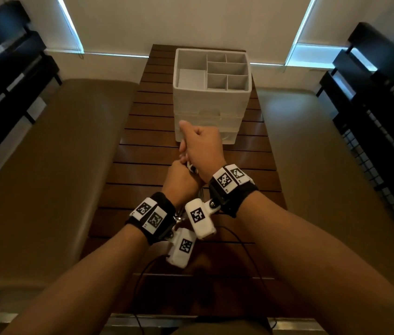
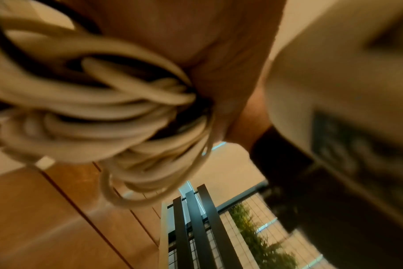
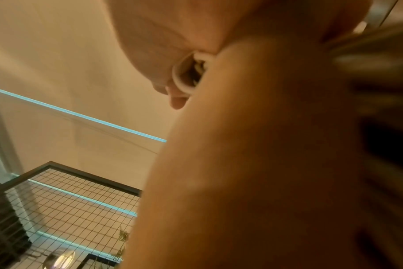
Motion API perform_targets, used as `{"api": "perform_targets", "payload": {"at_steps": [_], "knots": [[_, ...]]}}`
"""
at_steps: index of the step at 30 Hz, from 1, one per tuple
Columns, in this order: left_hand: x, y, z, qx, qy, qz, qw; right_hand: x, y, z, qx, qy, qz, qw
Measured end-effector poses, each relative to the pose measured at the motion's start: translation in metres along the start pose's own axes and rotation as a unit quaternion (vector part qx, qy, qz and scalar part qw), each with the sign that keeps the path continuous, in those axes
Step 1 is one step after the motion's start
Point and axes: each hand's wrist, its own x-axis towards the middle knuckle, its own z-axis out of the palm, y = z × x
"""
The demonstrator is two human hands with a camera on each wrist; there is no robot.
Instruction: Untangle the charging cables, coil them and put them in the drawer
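Both hands meet above the middle of the slatted wooden table [image 1: 142,151]. My left hand [image 1: 179,175] grips a bundle of white and black charging cables [image 2: 99,112], whose loops hang blurred below the palm in the left wrist view. Just beyond it, my right hand [image 1: 198,143] is curled round a white cable [image 3: 179,76], thumb raised. Only a short white and black piece of the cables [image 1: 192,168] shows between the hands in the head view. The white drawer unit [image 1: 210,117] stands right behind the hands, its drawers closed.
The unit's top tray [image 1: 179,68] has several empty compartments. Tan benches [image 1: 46,165] flank the table on both sides. Dark slatted chairs [image 1: 5,68] and a wire-mesh rack [image 1: 384,146] stand at the sides. Thin black wires [image 1: 244,245] trail from the wrist cameras over the near table.
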Motion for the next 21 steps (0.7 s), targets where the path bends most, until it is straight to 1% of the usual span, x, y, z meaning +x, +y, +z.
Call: {"api": "perform_targets", "payload": {"at_steps": [1, 3, 5, 7, 10, 13, 14, 16, 19, 21], "knots": [[0.001, -0.002, -0.002, -0.053, -0.002, -0.005, 0.999, 0.001, 0.001, -0.002, 0.018, -0.016, 0.01, 1.0], [0.003, -0.005, -0.007, -0.151, 0.017, -0.026, 0.988, 0.005, 0.0, -0.01, 0.065, -0.034, 0.032, 0.997], [0.011, -0.006, -0.013, -0.203, 0.054, -0.046, 0.977, 0.017, 0.0, -0.025, 0.108, -0.031, 0.053, 0.992], [0.026, -0.009, -0.025, -0.267, 0.09, -0.085, 0.956, 0.036, 0.008, -0.046, 0.109, 0.008, 0.07, 0.992], [0.063, -0.017, -0.047, -0.411, 0.107, -0.144, 0.894, 0.073, 0.032, -0.083, 0.095, 0.104, 0.113, 0.983], [0.105, -0.022, -0.07, -0.476, 0.114, -0.16, 0.857, 0.108, 0.049, -0.115, 0.12, 0.17, 0.141, 0.968], [0.12, -0.023, -0.075, -0.485, 0.112, -0.163, 0.852, 0.119, 0.053, -0.122, 0.123, 0.18, 0.141, 0.966], [0.143, -0.022, -0.08, -0.491, 0.109, -0.174, 0.847, 0.135, 0.057, -0.128, 0.126, 0.176, 0.141, 0.966], [0.171, -0.022, -0.08, -0.481, 0.094, -0.193, 0.85, 0.153, 0.056, -0.124, 0.145, 0.136, 0.137, 0.97], [0.185, -0.029, -0.078, -0.465, 0.062, -0.206, 0.859, 0.157, 0.05, -0.12, 0.163, 0.106, 0.144, 0.97]]}}
